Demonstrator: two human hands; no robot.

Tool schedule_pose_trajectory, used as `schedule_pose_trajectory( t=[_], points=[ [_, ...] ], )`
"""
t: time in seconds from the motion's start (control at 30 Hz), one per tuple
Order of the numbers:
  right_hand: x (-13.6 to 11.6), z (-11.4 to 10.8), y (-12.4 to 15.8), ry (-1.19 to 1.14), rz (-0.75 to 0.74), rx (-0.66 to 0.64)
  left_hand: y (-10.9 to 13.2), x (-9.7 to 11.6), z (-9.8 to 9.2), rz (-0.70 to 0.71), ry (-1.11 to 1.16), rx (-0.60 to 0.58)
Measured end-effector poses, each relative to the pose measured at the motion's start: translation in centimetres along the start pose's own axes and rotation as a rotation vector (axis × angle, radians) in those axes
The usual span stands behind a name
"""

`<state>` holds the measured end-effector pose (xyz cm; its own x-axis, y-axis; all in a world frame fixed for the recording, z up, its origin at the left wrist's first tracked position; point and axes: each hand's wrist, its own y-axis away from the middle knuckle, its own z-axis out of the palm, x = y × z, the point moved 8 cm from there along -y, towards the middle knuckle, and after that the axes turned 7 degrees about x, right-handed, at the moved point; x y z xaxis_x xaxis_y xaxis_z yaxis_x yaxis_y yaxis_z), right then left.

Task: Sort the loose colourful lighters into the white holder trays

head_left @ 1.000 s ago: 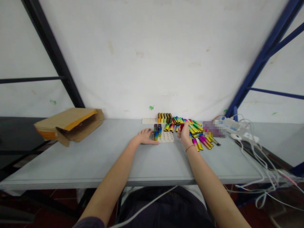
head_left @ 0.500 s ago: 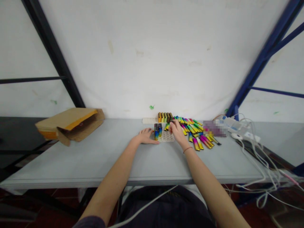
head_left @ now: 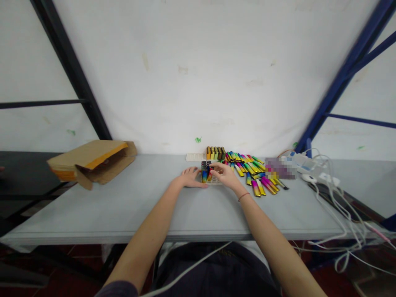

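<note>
Upright blue-and-gold lighters (head_left: 204,175) stand at the left end of a clear plastic tray (head_left: 215,181) with round pockets. My left hand (head_left: 189,178) lies with fingers spread around the tray's left side, close against the lighters. In the pinched fingers of my right hand (head_left: 225,175) is one lighter (head_left: 210,173), held upright over the tray beside the standing ones. That hand covers much of the tray's right part.
Loose shiny multicoloured lighters (head_left: 247,167) lie to the right. Behind, a group of lighters (head_left: 215,153) stands next to another pale tray (head_left: 195,157). An open cardboard box (head_left: 93,159) sits left; white cables (head_left: 332,194) and a power strip (head_left: 305,161) lie right.
My right hand has moved left from the near edge of the loose pile to the standing lighters, bringing a lighter to the tray. My left hand has stayed in place.
</note>
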<state>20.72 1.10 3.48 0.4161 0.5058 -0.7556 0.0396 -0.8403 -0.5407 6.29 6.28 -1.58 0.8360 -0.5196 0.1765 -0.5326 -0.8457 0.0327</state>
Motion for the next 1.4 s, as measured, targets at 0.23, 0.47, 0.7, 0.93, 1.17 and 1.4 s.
schedule_pose_trajectory(
  t=[0.23, 0.47, 0.7, 0.93, 1.17, 1.4],
  points=[
    [-0.7, -1.3, -0.1, 0.158, -0.026, 0.123, 0.1, 0.1, -0.1, -0.005, -0.004, 0.001],
    [3.7, -10.0, 1.3, 0.988, 0.483, 0.343, 0.0, 0.0, 0.0, -0.002, -0.006, -0.009],
    [6.9, -10.9, 3.1, 1.048, 0.762, 0.027, 0.3, 0.2, -0.3, -0.004, -0.018, -0.014],
    [6.2, -11.2, 3.1, 1.105, 0.716, 0.141, 0.3, 0.2, -0.4, 0.0, -0.016, -0.011],
    [7.2, -11.1, 3.1, 1.021, 0.732, 0.148, 0.3, 0.3, -0.4, -0.006, -0.016, -0.013],
    [7.1, -10.9, 1.8, 0.966, 0.564, 0.144, 0.2, 0.1, -0.2, 0.007, -0.012, -0.003]
  ],
)
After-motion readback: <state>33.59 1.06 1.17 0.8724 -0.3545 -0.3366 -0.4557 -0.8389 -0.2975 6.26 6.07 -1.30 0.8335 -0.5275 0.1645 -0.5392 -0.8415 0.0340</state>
